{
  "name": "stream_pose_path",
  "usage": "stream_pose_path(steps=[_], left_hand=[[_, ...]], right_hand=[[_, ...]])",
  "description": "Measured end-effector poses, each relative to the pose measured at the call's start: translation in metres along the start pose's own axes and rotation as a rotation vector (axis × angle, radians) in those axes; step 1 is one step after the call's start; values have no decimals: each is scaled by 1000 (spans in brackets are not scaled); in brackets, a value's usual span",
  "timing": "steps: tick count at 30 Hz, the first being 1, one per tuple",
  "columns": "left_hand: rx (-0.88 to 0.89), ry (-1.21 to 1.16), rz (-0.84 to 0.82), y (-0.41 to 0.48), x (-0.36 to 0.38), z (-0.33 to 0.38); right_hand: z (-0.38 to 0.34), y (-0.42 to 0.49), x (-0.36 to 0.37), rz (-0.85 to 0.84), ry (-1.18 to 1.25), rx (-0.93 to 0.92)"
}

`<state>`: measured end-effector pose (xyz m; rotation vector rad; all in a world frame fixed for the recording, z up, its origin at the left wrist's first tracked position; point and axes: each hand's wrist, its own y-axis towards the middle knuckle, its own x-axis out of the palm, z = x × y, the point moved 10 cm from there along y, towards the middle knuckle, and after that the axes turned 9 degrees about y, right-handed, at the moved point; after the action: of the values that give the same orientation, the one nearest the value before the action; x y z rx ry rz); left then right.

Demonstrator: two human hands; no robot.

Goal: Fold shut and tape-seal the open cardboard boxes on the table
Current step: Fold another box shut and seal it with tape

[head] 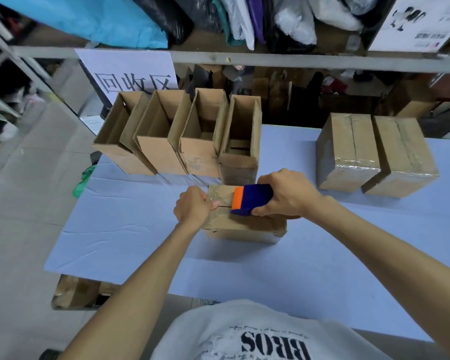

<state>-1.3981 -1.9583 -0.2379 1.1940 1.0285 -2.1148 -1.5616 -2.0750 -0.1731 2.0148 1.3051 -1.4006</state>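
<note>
- The small brown cardboard box (244,229) sits pretty much in the middle of the table (140,229), which has a pale blue cover. Its top flaps are folded down flat.
- The left hand (192,205) is clamped on the left edge of that box's top. The fingers curl over the side and the thumb presses down on the flaps right by the seam.
- The right hand (289,193) is wrapped tight around a dark blue tape dispenser with an orange front (252,198). The dispenser is resting on the box top, orange end pointing at the left hand, and the two are really close.
- Four open brown cardboard boxes (200,157) stand in a row along the far edge toward the far left corner, side by side with their flaps up.
- Two taped-up brown cardboard boxes (348,152) sit touching each other near the far right edge, well apart from the open ones.
- A white paper sign (130,71) with big black characters hangs behind the open row.
</note>
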Motion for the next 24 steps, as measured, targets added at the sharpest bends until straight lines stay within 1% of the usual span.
stream_pose_path(steps=[3,6,11,14,18,24], left_hand=[[4,-12,-5,-1,-3,0],[-6,-33,20,-1,-5,-1],[-11,-62,47,4,-7,-1],[-7,-53,55,4,-5,1],[-33,-44,42,2,-4,-2],[-28,8,75,0,0,-3]], right_hand=[[4,-6,-5,-18,39,-9],[11,-16,-8,-43,13,-2],[70,-53,-25,-42,-24,93],[95,-72,-30,-6,35,125],[101,-82,-28,5,152,91],[109,-86,-14,35,154,96]])
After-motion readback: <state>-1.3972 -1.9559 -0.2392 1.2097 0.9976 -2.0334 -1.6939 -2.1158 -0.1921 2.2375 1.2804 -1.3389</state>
